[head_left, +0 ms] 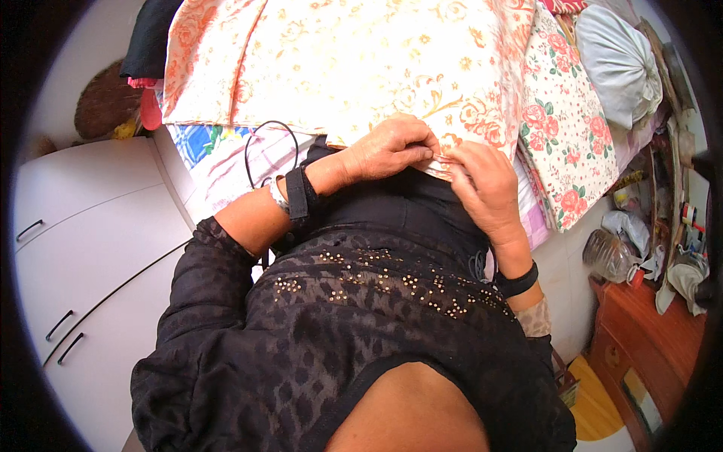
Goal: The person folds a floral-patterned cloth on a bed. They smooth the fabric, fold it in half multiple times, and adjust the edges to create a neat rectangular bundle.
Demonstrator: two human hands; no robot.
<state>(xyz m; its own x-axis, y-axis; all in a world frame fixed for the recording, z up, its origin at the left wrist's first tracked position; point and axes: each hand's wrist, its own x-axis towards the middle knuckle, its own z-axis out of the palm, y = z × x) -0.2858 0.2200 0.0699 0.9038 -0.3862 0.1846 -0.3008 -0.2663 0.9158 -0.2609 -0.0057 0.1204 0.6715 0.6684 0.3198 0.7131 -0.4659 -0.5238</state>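
Pinching the hem of an orange floral cloth (354, 68), the left hand (392, 147) and right hand (482, 184) meet at centre, both grips clamped; at 12 o'clock its loose bulk could drag the edge free.

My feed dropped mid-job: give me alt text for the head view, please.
Both hands, left hand and right hand, pinch the lower edge of an orange floral cloth spread on a bed. A rose-print fabric lies to its right, white drawers stand at left, and a wooden cabinet at right.
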